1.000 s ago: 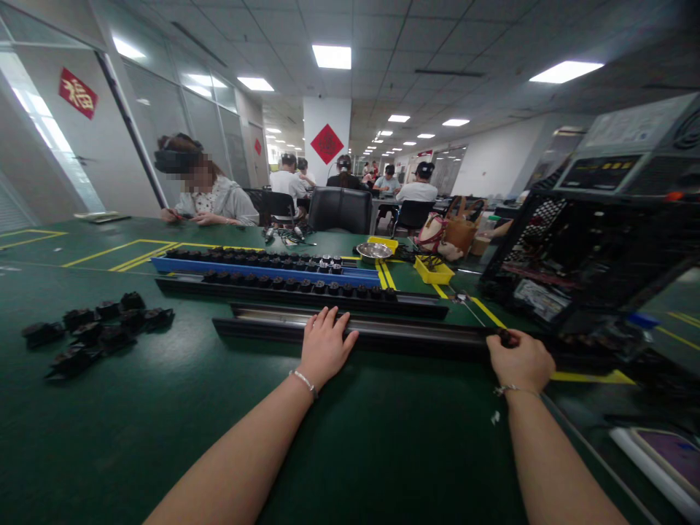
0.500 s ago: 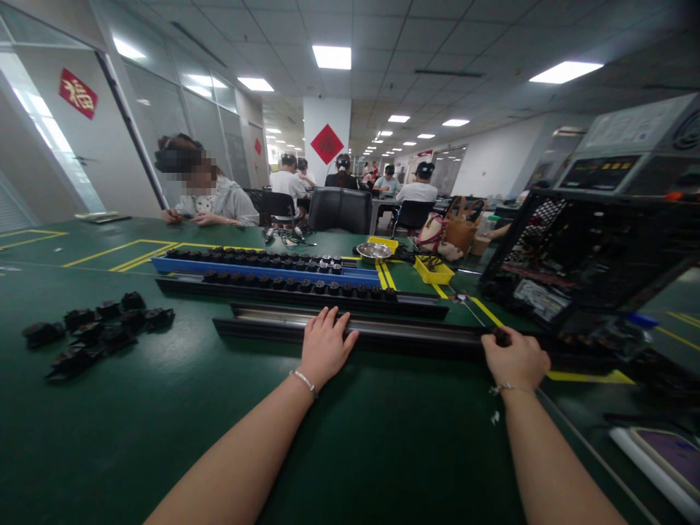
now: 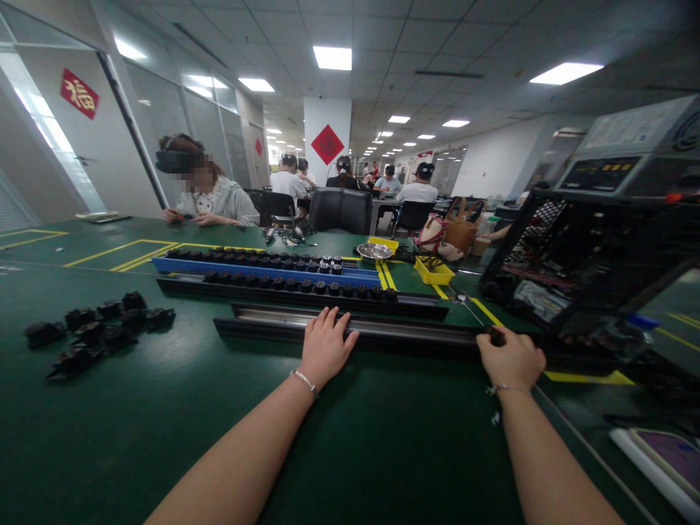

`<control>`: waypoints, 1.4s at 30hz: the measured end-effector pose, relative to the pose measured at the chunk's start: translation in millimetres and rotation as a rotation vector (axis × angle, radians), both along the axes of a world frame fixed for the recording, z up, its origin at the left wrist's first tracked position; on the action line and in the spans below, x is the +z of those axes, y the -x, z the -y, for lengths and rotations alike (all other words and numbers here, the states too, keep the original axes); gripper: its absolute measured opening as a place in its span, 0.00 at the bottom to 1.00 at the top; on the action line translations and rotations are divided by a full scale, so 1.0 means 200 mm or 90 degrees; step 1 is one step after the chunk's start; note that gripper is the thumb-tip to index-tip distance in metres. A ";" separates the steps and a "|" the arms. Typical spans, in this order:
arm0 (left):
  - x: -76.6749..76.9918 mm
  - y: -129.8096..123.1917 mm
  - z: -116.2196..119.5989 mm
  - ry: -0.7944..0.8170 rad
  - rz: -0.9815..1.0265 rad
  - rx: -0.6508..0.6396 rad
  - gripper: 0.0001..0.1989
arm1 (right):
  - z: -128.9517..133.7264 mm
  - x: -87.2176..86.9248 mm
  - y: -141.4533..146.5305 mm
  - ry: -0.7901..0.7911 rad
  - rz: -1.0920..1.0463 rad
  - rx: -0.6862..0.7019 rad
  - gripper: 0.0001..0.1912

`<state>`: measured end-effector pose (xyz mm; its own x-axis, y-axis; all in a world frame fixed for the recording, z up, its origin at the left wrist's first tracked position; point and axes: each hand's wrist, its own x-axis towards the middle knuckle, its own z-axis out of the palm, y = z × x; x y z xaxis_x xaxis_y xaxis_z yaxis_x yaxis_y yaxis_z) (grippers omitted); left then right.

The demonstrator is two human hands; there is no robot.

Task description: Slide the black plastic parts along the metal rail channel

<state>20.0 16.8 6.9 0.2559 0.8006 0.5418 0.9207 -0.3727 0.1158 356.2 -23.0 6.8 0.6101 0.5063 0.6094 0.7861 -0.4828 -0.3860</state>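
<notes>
A long black channel rail (image 3: 262,328) with a shiny metal inside lies crosswise on the table before me. My left hand (image 3: 327,344) rests on its middle, fingers stretched over the trough and thumb apart. Farther right, my right hand (image 3: 511,356) pinches a small black piece (image 3: 496,335) at the rail; it looks like a socket module, mostly hidden by my fingers. Behind stands another black rail (image 3: 418,301) carrying a row of black socket modules (image 3: 292,284). Beyond that is a blue rail (image 3: 262,270) with more modules.
Several loose black modules (image 3: 117,335) lie on the green table (image 3: 164,423) at left. A metal bowl (image 3: 375,251) and a yellow bin (image 3: 434,270) sit toward the back. An open computer case (image 3: 552,255) stands at right, near a phone (image 3: 664,456). Someone (image 3: 213,200) sits across the table.
My right hand has shifted slightly left along the rail with the small black piece. My left hand stays in place.
</notes>
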 end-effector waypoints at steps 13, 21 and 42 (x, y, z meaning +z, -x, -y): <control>0.00 0.00 0.00 0.000 0.002 -0.004 0.24 | -0.01 -0.01 0.00 -0.001 0.028 0.019 0.19; 0.00 0.00 0.00 0.006 0.005 -0.002 0.23 | -0.01 -0.01 0.01 0.003 -0.002 0.022 0.21; 0.01 0.00 0.00 0.013 0.007 -0.005 0.24 | -0.01 0.02 0.07 0.016 0.003 0.040 0.21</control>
